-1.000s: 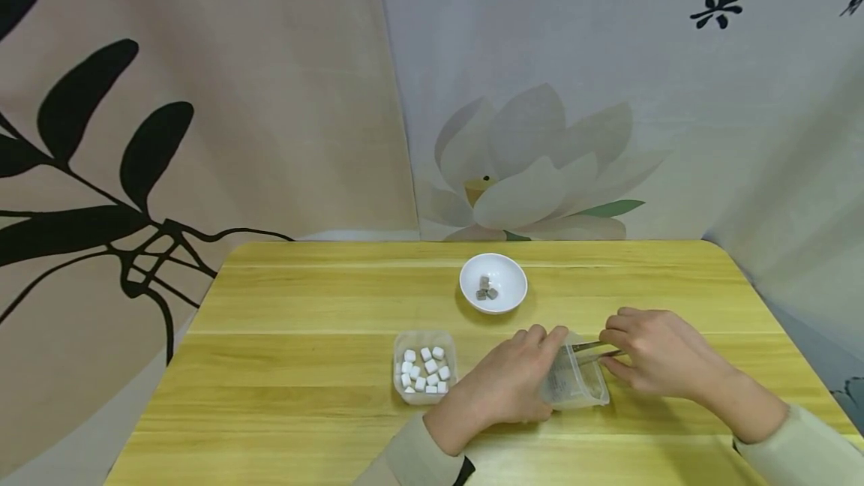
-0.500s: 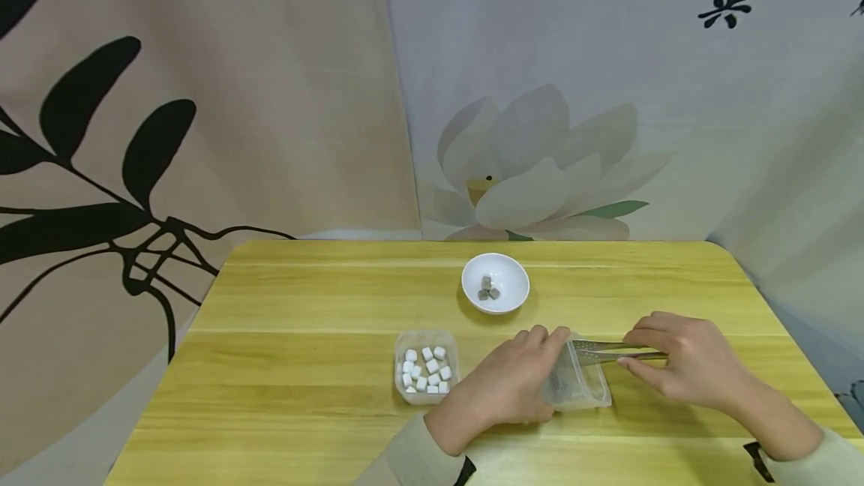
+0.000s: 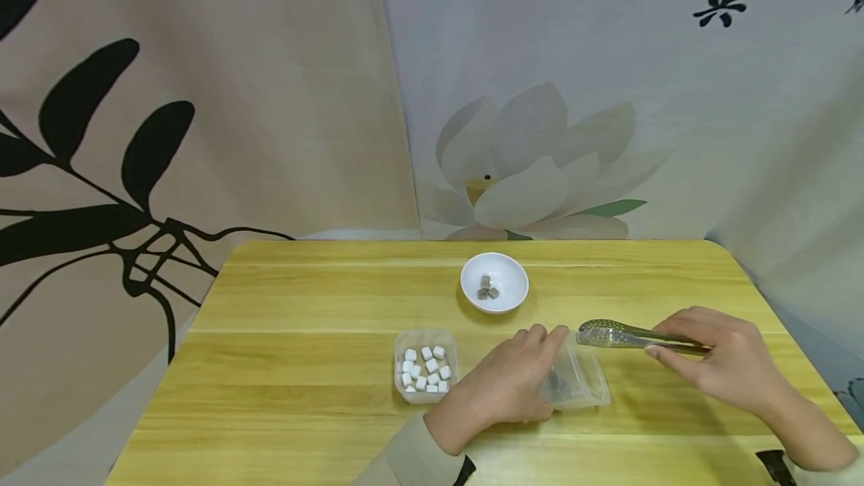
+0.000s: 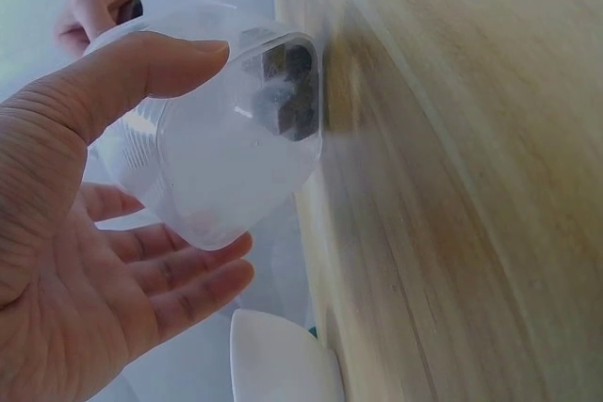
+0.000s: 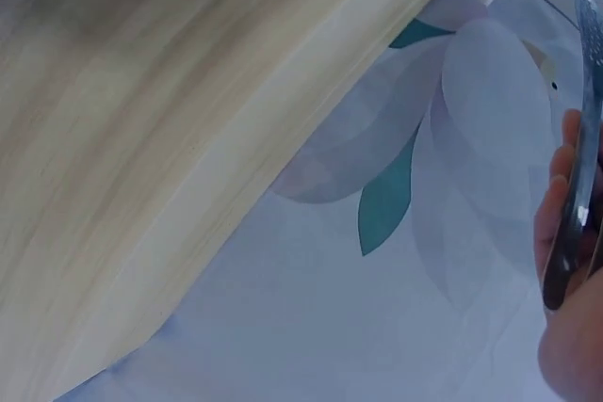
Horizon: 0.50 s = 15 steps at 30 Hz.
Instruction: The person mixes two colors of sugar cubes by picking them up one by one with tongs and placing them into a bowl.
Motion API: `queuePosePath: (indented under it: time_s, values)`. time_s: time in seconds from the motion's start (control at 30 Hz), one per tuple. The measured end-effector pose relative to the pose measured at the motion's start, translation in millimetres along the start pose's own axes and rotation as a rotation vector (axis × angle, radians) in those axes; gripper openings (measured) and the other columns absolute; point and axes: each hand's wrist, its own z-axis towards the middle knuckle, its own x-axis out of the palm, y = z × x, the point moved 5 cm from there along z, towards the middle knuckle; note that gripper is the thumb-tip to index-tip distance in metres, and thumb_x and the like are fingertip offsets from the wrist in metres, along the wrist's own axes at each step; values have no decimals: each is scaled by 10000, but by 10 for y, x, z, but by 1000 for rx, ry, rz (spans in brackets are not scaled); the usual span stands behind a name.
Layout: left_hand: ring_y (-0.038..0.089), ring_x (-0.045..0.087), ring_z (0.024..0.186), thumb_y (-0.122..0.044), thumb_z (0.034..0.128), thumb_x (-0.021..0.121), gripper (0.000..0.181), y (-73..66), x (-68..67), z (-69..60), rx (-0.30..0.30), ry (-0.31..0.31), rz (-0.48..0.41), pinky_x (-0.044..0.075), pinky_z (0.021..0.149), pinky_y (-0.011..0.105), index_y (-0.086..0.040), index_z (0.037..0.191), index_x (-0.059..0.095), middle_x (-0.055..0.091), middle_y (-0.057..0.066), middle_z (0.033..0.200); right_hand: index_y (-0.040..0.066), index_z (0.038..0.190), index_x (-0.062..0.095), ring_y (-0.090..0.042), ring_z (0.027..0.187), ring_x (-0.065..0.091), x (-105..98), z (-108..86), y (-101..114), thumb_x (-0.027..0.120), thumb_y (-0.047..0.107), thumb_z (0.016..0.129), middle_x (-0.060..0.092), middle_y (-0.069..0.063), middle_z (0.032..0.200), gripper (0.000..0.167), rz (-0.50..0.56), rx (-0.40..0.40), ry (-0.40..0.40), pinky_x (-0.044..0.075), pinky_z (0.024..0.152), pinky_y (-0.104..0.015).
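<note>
My left hand [image 3: 502,377] grips a clear plastic container [image 3: 577,385] tilted on its side, its mouth facing right. Several dark cubes [image 4: 287,91] lie low inside it in the left wrist view, blurred through the plastic. My right hand [image 3: 722,355] holds metal tongs [image 3: 610,337] with perforated tips, just above and beside the container's mouth. Whether anything sits between the tips I cannot tell. In the right wrist view the tongs [image 5: 581,138] show at the right edge, partly cut off.
A white bowl [image 3: 511,276] with a few grey-brown cubes [image 3: 485,292] stands farther back on the wooden table [image 3: 304,381]. To the left of my left hand, a second clear container [image 3: 424,338] holds several white cubes [image 3: 432,367]. Printed cloth [image 3: 304,96] hangs behind the table.
My right hand has drawn back to the right, and the tongs have come out of the container's mouth and risen. The left hand and its container stay in place.
</note>
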Motion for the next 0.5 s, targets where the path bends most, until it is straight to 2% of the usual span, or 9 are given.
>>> queuePosePath:
  time_s: [0.1, 0.2, 0.5]
  values:
    - [85, 491, 915, -325, 703, 979, 1079, 1, 2, 0, -1, -4, 0, 440, 720, 178, -122, 1552, 344, 540, -1, 1169, 249, 883, 786, 77, 713, 622, -30, 8, -27, 863, 390, 856, 722, 108, 843, 163, 36, 19, -2, 495, 578, -117]
    - [85, 497, 918, -318, 703, 979, 1076, 7, 1, 1, -2, -4, -6, 445, 722, 179, -125, 1550, 345, 543, 1, 1175, 214, 878, 794, 75, 725, 621, -57, 33, -40, 924, 205, 739, 729, 78, 839, 190, 40, 29, -12, 494, 586, -121]
    - [94, 511, 934, -314, 695, 981, 1054, 3, -6, 5, 2, -11, -15, 462, 746, 193, -140, 1527, 357, 545, -2, 1159, 147, 886, 813, 72, 794, 615, -52, 167, -80, 928, 141, 707, 739, 27, 855, 212, 14, 70, -86, 494, 645, -127]
